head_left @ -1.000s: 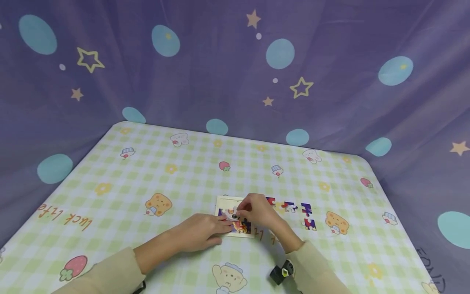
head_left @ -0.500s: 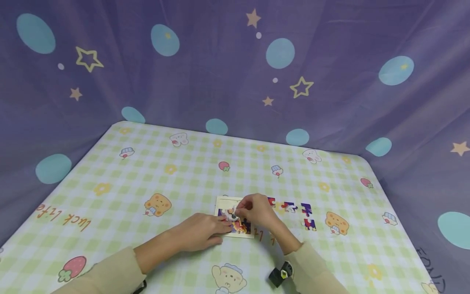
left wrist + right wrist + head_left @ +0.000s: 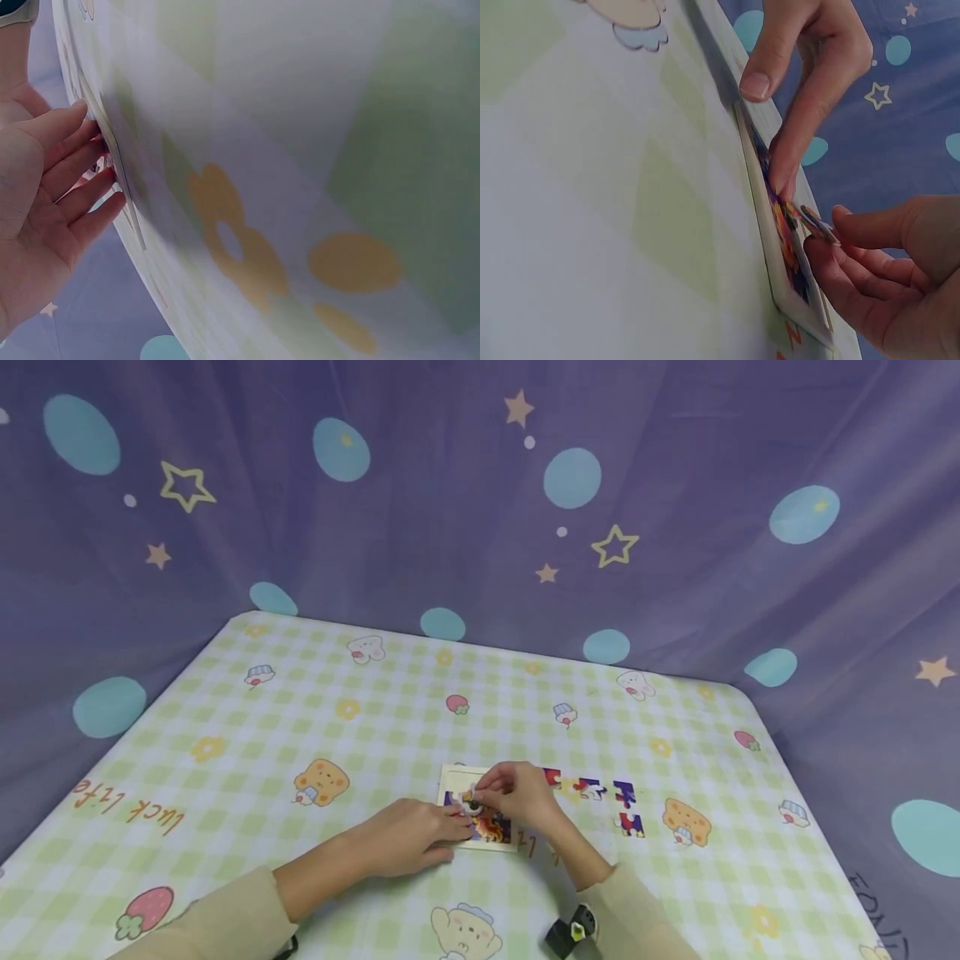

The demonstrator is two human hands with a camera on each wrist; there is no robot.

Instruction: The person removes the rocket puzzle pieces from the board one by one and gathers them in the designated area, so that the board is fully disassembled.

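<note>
A small jigsaw tray (image 3: pixel 454 772) with a pale frame lies on the table, with colourful pieces fitted along its near part. My right hand (image 3: pixel 519 793) pinches a jigsaw piece (image 3: pixel 817 225) between thumb and fingers, tilted close over the tray. In the right wrist view one edge of that piece is raised off the fitted pieces. From the left, my left hand (image 3: pixel 408 835) rests its extended fingertips on the tray's fitted part, beside the pinched piece. The left wrist view shows these fingers (image 3: pixel 75 169) reaching onto the tray's edge.
Loose jigsaw pieces lie right of the tray: a red and purple one (image 3: pixel 552 777) partly behind the right hand, one with white (image 3: pixel 591 789), and two purple ones, upper (image 3: pixel 624 793) and lower (image 3: pixel 632 825). A checked cloth (image 3: pixel 375 735) covers the table; a purple curtain (image 3: pixel 450 527) hangs behind.
The right hand has shifted slightly left with the pinched piece over the tray. The left hand keeps its place on the tray. The loose pieces have not moved.
</note>
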